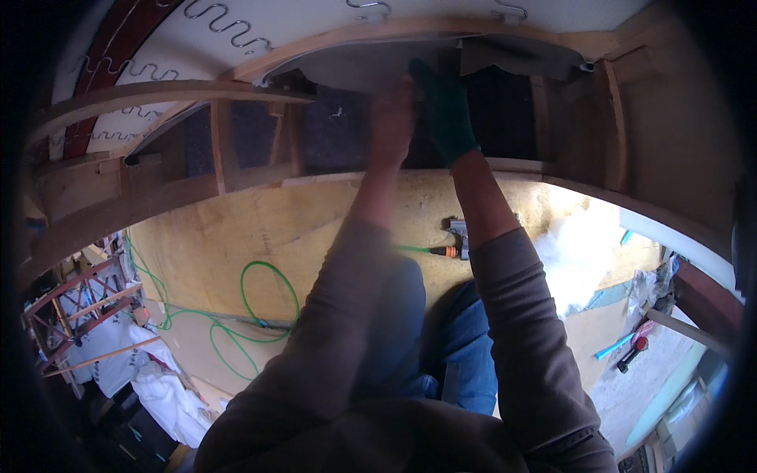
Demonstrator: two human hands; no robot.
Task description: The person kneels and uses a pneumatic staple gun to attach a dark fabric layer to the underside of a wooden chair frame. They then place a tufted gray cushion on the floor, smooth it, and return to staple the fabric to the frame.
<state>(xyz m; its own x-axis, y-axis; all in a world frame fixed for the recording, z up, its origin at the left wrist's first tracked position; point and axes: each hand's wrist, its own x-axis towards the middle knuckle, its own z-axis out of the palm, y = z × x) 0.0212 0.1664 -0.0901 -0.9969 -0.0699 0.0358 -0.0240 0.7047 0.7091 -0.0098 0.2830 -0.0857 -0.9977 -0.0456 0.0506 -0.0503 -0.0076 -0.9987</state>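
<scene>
A wooden furniture frame with grey fabric hanging inside its upper rail is in front of me. My left hand, bare and smeared by motion, reaches up to the lower edge of the fabric. Close beside it on the right is my right hand in a dark green glove, raised against the same fabric. The fingertips of both hands nearly meet. Blur and shadow hide how the fingers are bent and whether they pinch the cloth. Another grey piece of fabric hangs just right of the glove.
Wavy metal springs line the pale panel above. Below the frame, an air tool with an orange-ended connector lies on a plywood surface, its green hose looping left. White stuffing sits at right, near a red-and-black tool.
</scene>
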